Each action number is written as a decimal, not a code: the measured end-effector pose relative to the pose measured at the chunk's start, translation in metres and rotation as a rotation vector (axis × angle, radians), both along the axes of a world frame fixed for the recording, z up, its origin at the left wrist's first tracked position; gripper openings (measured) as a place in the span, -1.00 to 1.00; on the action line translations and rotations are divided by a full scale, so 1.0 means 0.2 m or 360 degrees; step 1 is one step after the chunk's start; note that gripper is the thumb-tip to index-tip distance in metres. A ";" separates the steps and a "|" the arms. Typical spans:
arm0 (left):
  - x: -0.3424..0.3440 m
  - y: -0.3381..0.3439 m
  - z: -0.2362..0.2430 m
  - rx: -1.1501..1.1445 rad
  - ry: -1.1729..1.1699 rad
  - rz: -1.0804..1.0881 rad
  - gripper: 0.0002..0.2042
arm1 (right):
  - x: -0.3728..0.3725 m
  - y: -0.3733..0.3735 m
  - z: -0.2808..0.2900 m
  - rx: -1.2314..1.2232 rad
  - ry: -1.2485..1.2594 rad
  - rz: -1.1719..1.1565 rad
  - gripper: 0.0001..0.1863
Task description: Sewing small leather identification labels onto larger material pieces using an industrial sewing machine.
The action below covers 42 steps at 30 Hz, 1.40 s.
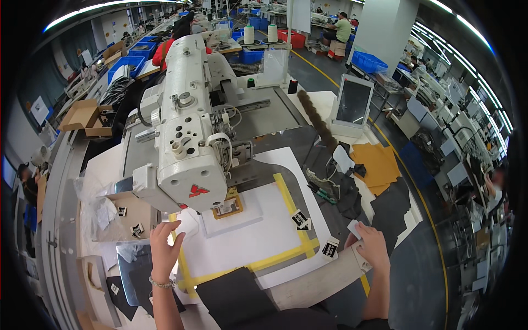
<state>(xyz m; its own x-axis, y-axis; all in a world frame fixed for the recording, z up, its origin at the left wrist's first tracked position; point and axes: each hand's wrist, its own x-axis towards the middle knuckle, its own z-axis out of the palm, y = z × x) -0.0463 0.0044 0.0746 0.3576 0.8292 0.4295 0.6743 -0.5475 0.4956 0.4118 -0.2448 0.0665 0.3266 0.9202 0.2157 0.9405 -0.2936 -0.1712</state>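
Observation:
My left hand is raised at the left of the sewing machine's work area, thumb and fingers apart. Its fingertips are beside a small white piece; whether they touch it is unclear. My right hand, at the right edge of the table, pinches a small pale flat piece. Between them a white sheet framed with yellow tape lies under the head of the white sewing machine. A gold-coloured frame sits below the needle area. Black-and-white labels lie near my right hand.
A dark fabric piece lies at the near edge. At left stands a shallow box with labels and plastic wrap. Yellow fabric, dark cloth and a screen are on the right. Other people work farther off.

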 end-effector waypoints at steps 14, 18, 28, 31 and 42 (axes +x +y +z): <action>0.43 -0.32 0.12 -0.0712 -0.0512 -0.0789 -0.65 | -0.59 0.31 0.05 0.0179 0.1642 0.0299 -0.91; 0.51 -0.30 0.12 -0.1270 -0.0550 -0.0852 -0.58 | -0.74 0.55 -0.01 -0.0200 0.1984 0.0692 -0.84; 0.48 -0.09 -0.15 -0.0597 -0.0730 -0.0613 -0.92 | -0.86 1.00 -0.12 0.0559 0.0924 0.1083 -0.85; 0.43 -0.03 -0.23 -0.0412 -0.0395 -0.0677 -0.90 | -0.85 1.07 -0.20 0.0585 0.0528 0.1078 -0.75; 0.40 0.00 -0.31 0.0040 0.0165 -0.0802 -0.74 | -0.83 1.06 -0.27 0.0609 -0.0171 0.1163 -0.79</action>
<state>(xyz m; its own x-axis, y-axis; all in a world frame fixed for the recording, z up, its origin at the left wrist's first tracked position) 0.0328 0.0040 0.0132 0.7521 0.5327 0.3880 0.3684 -0.8280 0.4227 0.2467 -0.0325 0.0131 -0.3649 0.7492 0.5528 0.8886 0.4574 -0.0334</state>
